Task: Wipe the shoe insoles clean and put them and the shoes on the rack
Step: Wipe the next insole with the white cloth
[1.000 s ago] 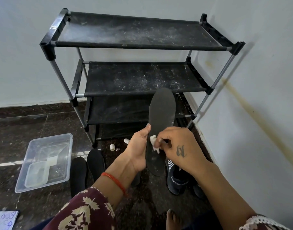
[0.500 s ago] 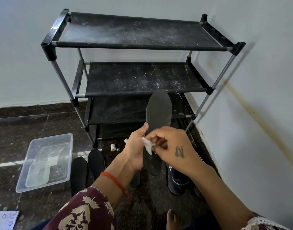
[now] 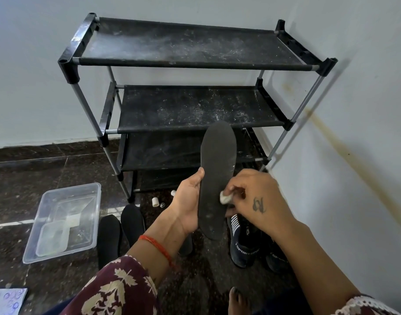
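My left hand (image 3: 187,201) holds a dark grey insole (image 3: 217,164) upright by its left edge, toe end up, in front of the black shoe rack (image 3: 190,42). My right hand (image 3: 256,201) pinches a small white wad (image 3: 225,197) and presses it against the insole's right side. Two more black insoles (image 3: 121,233) lie on the floor to the left. Two dark sports shoes (image 3: 243,244) stand on the floor below my hands, partly hidden by the insole and my right arm.
A clear plastic tub (image 3: 65,219) with a smaller container inside sits on the dark floor at left. Small white caps (image 3: 155,202) lie near the rack's foot. The rack's dusty shelves stand in the wall corner. A sheet of paper (image 3: 7,301) lies at bottom left.
My right hand has slid the white wad from the insole's left edge across to its right side. The insole stays held upright, shifted a little.
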A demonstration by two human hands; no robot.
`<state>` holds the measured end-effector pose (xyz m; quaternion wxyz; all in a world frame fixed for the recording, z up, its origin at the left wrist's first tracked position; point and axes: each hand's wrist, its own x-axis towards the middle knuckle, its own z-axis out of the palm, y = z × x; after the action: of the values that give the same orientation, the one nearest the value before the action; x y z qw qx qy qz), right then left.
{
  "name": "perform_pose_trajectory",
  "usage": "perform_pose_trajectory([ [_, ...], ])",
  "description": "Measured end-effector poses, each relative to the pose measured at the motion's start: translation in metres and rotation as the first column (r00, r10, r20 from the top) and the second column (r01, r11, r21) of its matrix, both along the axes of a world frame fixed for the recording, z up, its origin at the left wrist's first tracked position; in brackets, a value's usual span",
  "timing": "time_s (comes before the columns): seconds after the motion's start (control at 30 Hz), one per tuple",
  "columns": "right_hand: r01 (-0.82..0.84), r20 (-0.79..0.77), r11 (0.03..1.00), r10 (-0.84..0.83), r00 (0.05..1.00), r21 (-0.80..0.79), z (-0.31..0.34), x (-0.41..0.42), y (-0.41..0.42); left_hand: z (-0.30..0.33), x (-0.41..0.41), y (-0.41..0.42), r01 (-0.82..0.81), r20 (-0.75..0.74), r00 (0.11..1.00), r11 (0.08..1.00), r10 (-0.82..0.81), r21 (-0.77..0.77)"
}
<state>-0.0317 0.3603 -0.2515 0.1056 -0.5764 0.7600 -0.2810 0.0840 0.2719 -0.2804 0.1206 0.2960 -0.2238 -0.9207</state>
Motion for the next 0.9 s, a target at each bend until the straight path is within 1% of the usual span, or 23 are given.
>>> perform_pose_trajectory([
  [0.03,0.054,0.034,0.997,-0.052,0.998,-0.059,0.000,-0.001,0.000,0.002,0.000,0.000,0.006,-0.007,1.000,1.000,-0.006,0.012],
  [0.1,0.108,0.191,0.985,-0.081,0.978,-0.136,0.001,0.003,-0.002,0.004,0.000,0.000,-0.001,-0.010,1.000,1.000,0.001,0.030],
  [0.13,0.091,0.251,0.986,-0.055,0.966,-0.137,0.002,0.008,-0.003,0.004,0.000,-0.001,-0.018,-0.013,1.000,0.999,0.019,0.039],
  [0.17,0.051,0.272,0.992,-0.017,0.962,-0.119,0.002,0.013,-0.004,0.003,0.000,-0.001,-0.040,-0.011,0.999,0.998,0.041,0.046],
  [0.23,-0.047,0.281,0.997,0.063,0.958,-0.064,0.001,0.021,-0.005,0.002,0.000,-0.003,-0.072,0.007,0.997,0.996,0.072,0.053],
  [0.33,-0.152,0.334,0.988,0.145,0.931,-0.007,0.002,0.021,-0.004,0.001,0.003,-0.004,-0.087,0.038,0.996,0.995,0.085,0.053],
  [0.43,-0.233,0.273,0.972,0.214,0.938,0.039,0.002,0.016,-0.003,0.000,0.002,-0.003,-0.078,0.054,0.996,0.997,0.076,0.025],
  [0.57,-0.265,0.281,0.961,0.234,0.931,0.078,0.005,0.010,0.000,-0.002,0.000,0.001,-0.041,0.038,0.998,0.999,0.041,-0.005],
  [0.6,-0.268,0.264,0.959,0.236,0.935,0.094,0.006,0.008,0.001,-0.002,0.000,0.002,-0.030,0.034,0.999,1.000,0.030,-0.008],
  [0.67,-0.249,0.186,0.960,0.224,0.957,0.128,0.007,0.005,0.002,-0.004,0.000,0.001,-0.010,0.028,1.000,1.000,0.011,-0.019],
  [0.7,-0.222,0.121,0.966,0.207,0.971,0.134,0.006,0.003,0.003,-0.004,0.000,0.000,-0.008,0.027,1.000,1.000,0.008,-0.028],
  [0.73,-0.181,0.059,0.977,0.175,0.983,0.114,0.005,0.001,0.004,-0.004,0.000,-0.001,-0.010,0.027,1.000,0.999,0.010,-0.035],
  [0.77,-0.129,0.030,0.990,0.128,0.991,0.064,0.005,-0.002,0.004,-0.005,0.000,-0.002,-0.013,0.022,1.000,0.999,0.014,-0.036],
  [0.8,-0.076,0.064,0.997,0.076,0.995,-0.002,0.005,-0.003,0.005,-0.005,-0.001,-0.003,-0.017,0.014,1.000,0.999,0.017,-0.029],
  [0.83,-0.031,0.153,0.997,0.041,0.987,-0.064,0.006,-0.003,0.005,-0.005,-0.001,-0.003,-0.020,0.005,1.000,1.000,0.020,-0.021],
  [0.87,-0.010,0.253,0.995,0.036,0.967,-0.103,0.008,-0.001,0.005,-0.003,-0.002,-0.002,-0.021,-0.002,1.000,1.000,0.021,-0.010],
  [0.9,-0.025,0.327,0.993,0.061,0.943,-0.112,0.011,0.003,0.004,-0.003,-0.002,-0.002,-0.030,-0.001,1.000,1.000,0.030,0.002],
])
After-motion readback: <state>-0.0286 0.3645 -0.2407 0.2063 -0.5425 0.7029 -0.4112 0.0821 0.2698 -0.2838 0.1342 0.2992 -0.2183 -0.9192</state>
